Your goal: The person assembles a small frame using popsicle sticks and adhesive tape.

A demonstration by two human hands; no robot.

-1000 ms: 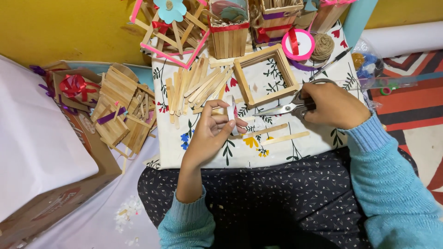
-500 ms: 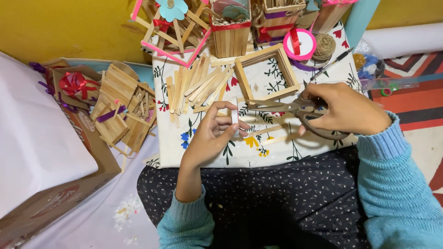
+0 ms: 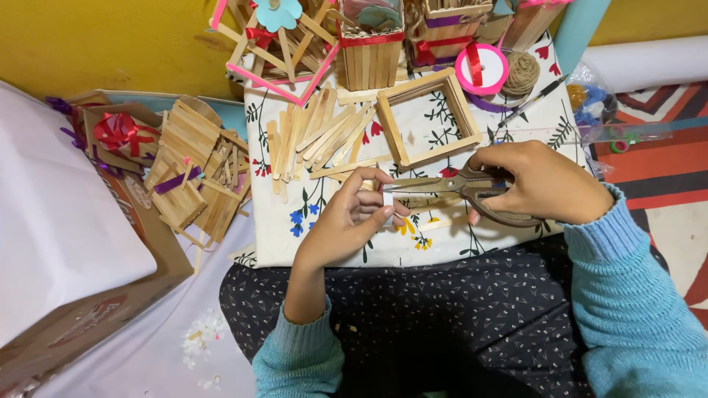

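Note:
My right hand (image 3: 542, 180) grips a pair of metal scissors (image 3: 450, 188) whose blades point left, with the tips at my left hand. My left hand (image 3: 350, 221) pinches a short wooden craft stick (image 3: 366, 184) and a small white piece between thumb and fingers, right at the blade tips. Both hands hover over a white floral cloth (image 3: 413, 243) laid across my lap. A pile of loose craft sticks (image 3: 313, 136) and a square stick frame (image 3: 429, 118) lie on the cloth just beyond my hands.
Stick-built boxes with ribbon (image 3: 372, 44) and a pink-edged stick star (image 3: 276, 48) stand at the back. A pink ribbon spool (image 3: 481, 70), twine ball (image 3: 521, 74) and pen (image 3: 527, 107) lie back right. More stick crafts (image 3: 192, 173) and a cardboard box (image 3: 66, 258) sit left.
The scissors have swung from the right towards my left hand, and their blades now meet the stick it holds. My left hand stayed almost in place.

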